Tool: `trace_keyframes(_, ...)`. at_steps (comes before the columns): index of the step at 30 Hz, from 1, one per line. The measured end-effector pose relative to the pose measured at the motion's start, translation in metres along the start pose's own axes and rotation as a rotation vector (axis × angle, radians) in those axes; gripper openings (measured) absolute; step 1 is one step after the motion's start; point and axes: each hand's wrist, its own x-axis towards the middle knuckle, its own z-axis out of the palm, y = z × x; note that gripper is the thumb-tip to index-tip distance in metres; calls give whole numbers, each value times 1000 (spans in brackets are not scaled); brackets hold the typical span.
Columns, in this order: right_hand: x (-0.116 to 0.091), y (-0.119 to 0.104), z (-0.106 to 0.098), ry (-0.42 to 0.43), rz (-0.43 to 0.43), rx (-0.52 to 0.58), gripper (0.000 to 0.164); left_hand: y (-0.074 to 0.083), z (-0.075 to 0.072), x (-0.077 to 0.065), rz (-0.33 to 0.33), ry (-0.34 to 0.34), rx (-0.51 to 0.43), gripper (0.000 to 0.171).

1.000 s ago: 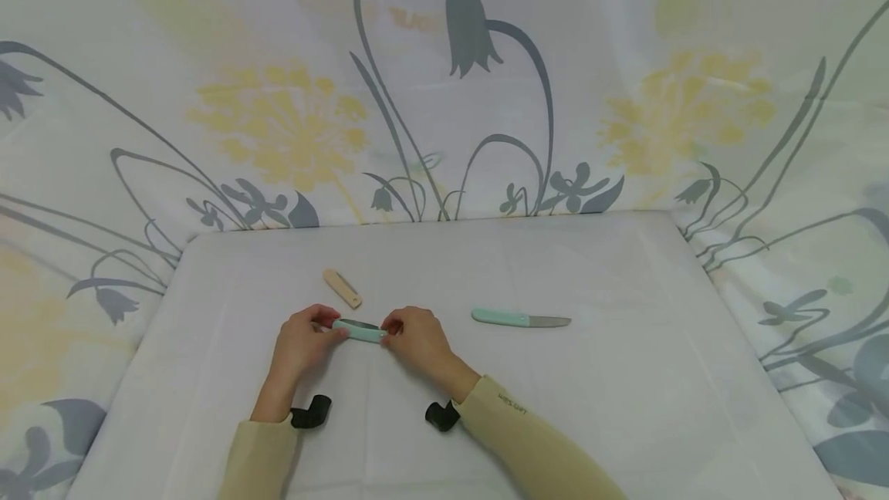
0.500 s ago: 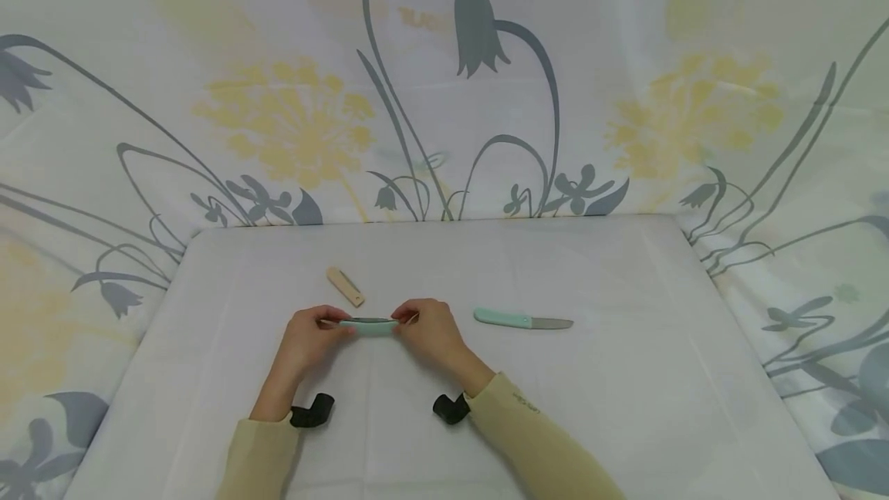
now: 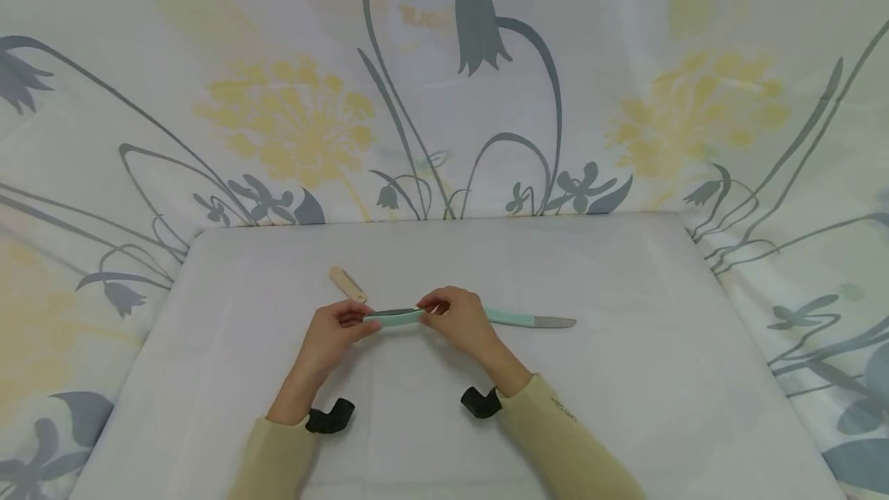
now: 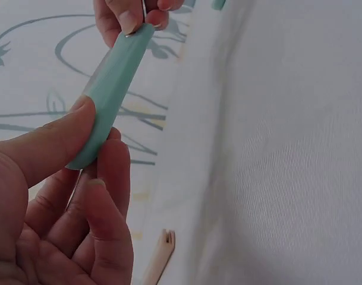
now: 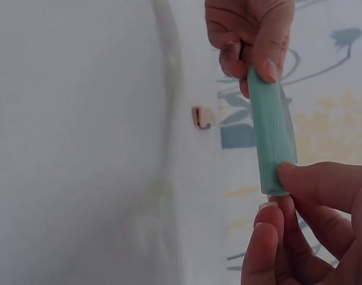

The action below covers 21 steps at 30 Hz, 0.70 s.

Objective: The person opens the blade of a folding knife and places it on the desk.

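Observation:
Both hands hold a mint-green folding knife [image 3: 396, 320] level above the white table. Its dark blade lies folded along the handle's far side. My left hand [image 3: 332, 338] pinches the knife's left end; in the left wrist view the thumb [image 4: 79, 127] presses the green handle with fingers curled beneath. At the other end, my right hand [image 3: 467, 322] pinches between thumb and fingers, as the right wrist view also shows. A second mint-green knife [image 3: 552, 322] lies unfolded on the table, blade to the right, its handle end hidden behind my right hand.
Just beyond my left hand lies a slim beige handle [image 3: 345, 282] with a slot along it. Flower-printed cloth [image 3: 444, 99] rises behind the white table [image 3: 625, 268] and at its sides. Black wrist pieces [image 3: 332, 417] stick out at both cuffs.
Both hands have moved to the right and slightly away with the knife between them. My right hand now overlaps the handle of the knife on the table.

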Motion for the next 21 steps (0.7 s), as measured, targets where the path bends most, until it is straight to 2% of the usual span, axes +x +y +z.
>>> trace_keyframes(4, -4, 2, -14, 34, -34, -21, 14, 5, 14, 1, 39, -3, -46, 26)
trace_keyframes(8, -7, 4, -25, 49, -92, -38, 18, 10, 27, 0, 47, -7, -63, 23)
trace_keyframes(10, -9, 4, -30, 50, -125, -38, 20, 14, 34, 0, 57, -14, -53, 21)
trace_keyframes(17, -16, 5, -43, 36, -231, -57, 17, 30, 58, -5, 152, -33, -10, 17)
trace_keyframes(21, -22, 4, -47, 18, -256, -41, 12, 37, 70, -9, 166, -37, -18, 17)
